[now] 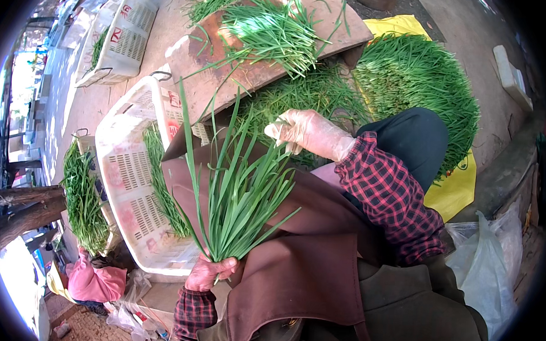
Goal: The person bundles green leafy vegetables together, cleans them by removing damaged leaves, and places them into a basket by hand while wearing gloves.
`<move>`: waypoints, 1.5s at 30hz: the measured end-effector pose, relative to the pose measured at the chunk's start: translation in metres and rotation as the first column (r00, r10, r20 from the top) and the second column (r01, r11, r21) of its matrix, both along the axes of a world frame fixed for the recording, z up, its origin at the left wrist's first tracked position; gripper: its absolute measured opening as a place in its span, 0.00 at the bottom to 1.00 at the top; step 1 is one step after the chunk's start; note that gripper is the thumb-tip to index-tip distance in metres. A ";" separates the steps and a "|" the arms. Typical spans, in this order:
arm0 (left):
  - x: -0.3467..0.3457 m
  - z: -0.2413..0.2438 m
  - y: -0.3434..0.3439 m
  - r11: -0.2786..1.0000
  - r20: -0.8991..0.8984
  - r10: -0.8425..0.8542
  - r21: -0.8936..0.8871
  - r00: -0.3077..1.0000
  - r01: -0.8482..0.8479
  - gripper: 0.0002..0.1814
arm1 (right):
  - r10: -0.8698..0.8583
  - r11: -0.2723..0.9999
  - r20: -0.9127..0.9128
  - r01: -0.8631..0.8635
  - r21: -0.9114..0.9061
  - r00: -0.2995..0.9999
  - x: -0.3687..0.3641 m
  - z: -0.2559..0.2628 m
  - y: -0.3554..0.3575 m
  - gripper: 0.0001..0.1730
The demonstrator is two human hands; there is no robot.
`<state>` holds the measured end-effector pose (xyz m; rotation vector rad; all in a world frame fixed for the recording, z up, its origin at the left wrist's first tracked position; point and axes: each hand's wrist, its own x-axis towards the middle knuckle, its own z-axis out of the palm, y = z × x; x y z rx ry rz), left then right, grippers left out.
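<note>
My left hand (211, 273), bare below a red-and-black checked sleeve, is shut on the base of a bunch of garlic chives (237, 205), whose leaves fan upward over a brown apron (291, 281). My right hand (309, 133), in a thin pale glove, is beside the leaf tips with its fingers curled; whether it pinches a leaf is unclear. Loose chive leaves (303, 96) lie beneath and behind it. A heap of chives (279, 33) rests on a reddish-brown board (186, 57). A large pile of chives (418, 85) stands on yellow sheeting (452, 192).
A white plastic crate (127, 164) with chives stands left of the apron; another white crate (118, 40) is behind it. At far left, more greens (82, 198) fill a container near a person in pink (96, 284). Plastic bags (488, 257) lie at right, below a white foam piece (512, 78).
</note>
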<state>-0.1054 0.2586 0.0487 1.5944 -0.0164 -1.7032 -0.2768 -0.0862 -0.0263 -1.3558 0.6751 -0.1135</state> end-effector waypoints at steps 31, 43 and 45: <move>-0.005 -0.006 -0.010 0.998 -0.094 -0.061 -0.028 0.994 0.058 0.10 | 0.137 0.989 0.050 -0.133 -0.071 0.989 0.017 -0.020 0.027 0.21; -0.004 -0.006 -0.006 0.999 -0.101 -0.050 -0.023 0.994 0.048 0.09 | -0.029 0.985 0.039 0.035 -0.169 0.999 -0.007 0.017 -0.001 0.13; -0.003 -0.005 -0.006 0.998 -0.101 -0.064 -0.019 0.993 0.062 0.09 | 0.079 0.996 0.071 -0.081 0.021 0.994 -0.002 0.013 0.000 0.15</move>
